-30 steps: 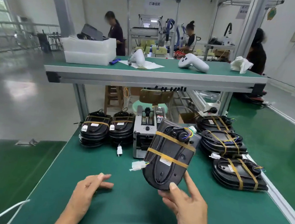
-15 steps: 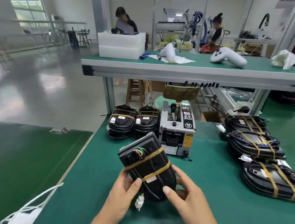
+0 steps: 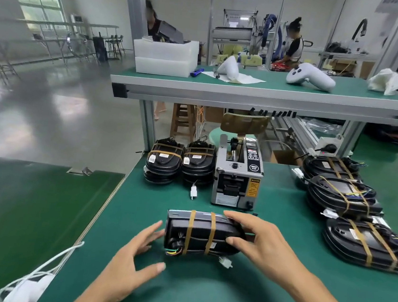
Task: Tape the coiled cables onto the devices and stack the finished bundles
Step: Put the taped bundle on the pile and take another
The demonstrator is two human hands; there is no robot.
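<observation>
A black device (image 3: 199, 233) with two tan tape bands and a coiled cable lies sideways just above the green table (image 3: 201, 295); its white plug (image 3: 225, 262) dangles below. My right hand (image 3: 254, 241) grips its right end, thumb underneath and fingers on top. My left hand (image 3: 133, 265) is spread, fingertips touching the device's left end. Two stacks of taped bundles (image 3: 179, 164) stand at the back left. Several more taped devices (image 3: 349, 212) lie along the right side.
A grey tape dispenser (image 3: 237, 177) stands behind the held device. A raised shelf (image 3: 261, 93) crosses above, carrying white foam boxes (image 3: 165, 56) and white parts. White cord (image 3: 37, 279) hangs at the table's left edge. People work at benches behind.
The device has turned from upright to lying sideways and has come lower toward the table. My left hand has let go of it and now only touches its left end.
</observation>
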